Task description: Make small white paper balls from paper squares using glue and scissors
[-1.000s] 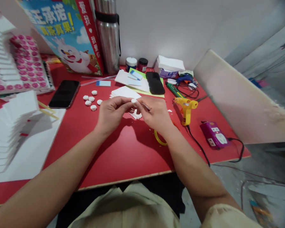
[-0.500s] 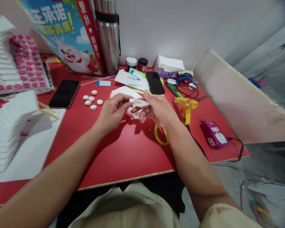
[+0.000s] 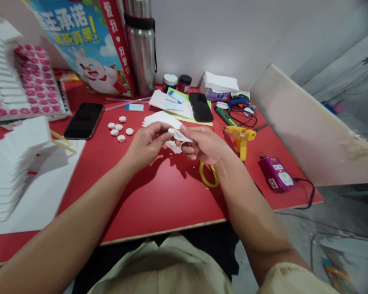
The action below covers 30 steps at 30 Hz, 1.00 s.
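Between my two hands is a crumpled, partly folded piece of white paper (image 3: 181, 136), held above the red table. My left hand (image 3: 149, 143) pinches its left end between thumb and fingers. The thumb and fingers of my right hand (image 3: 204, 143) close on its right part. Beneath and behind the hands lies a stack of white paper sheets (image 3: 162, 118), partly covered by them. Several small white folded paper pieces (image 3: 118, 127) rest on the table left of my left hand. A yellow ring, like a tape roll (image 3: 208, 174), lies below my right hand.
A yellow glue gun (image 3: 241, 139) stands to the right, near a purple power adapter (image 3: 277, 174). Phones (image 3: 83, 120) (image 3: 200, 107) lie at left and back. A steel flask (image 3: 142, 53) and printed bag (image 3: 88, 49) stand behind; fanned white cards (image 3: 15, 167) are at left.
My right hand's fingers have curled in closer under the white paper, and its thumb has shifted down onto it. My left hand keeps its pinch almost unmoved.
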Motion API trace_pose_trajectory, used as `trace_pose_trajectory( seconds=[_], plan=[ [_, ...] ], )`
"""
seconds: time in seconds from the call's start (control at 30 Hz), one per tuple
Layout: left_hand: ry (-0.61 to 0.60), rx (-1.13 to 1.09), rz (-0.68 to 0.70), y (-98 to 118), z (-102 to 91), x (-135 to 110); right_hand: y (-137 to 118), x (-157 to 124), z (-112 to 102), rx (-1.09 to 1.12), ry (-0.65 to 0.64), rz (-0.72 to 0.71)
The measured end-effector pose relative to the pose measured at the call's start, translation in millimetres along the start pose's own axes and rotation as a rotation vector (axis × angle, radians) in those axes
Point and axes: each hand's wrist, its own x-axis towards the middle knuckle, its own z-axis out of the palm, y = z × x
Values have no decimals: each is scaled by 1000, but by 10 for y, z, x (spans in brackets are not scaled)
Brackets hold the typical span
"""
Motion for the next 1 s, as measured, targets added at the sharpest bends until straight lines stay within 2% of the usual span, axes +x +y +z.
trace_pose_trajectory(
  seconds=[0.1,0.2,0.43,0.57,0.73,0.87,1.0],
  plan=[
    [-6,-10,-6,13,0,0,23,8,-13,-69,-13,-25],
    [-13,-47,-22,4,2,1,59,26,-17,-190,15,-113],
    [51,-168,-80,-52,73,-15,121,33,77,-628,306,-340],
    [139,-148,-61,-60,159,-44,155,7,145,-814,378,-488],
    [199,-161,-34,-92,186,-59,169,-18,169,-996,369,-594],
    [154,-227,-65,-76,103,-43,152,-32,130,-1149,282,-699],
    [107,-214,-103,-44,26,-22,155,-45,139,-1257,266,-673]
  ],
)
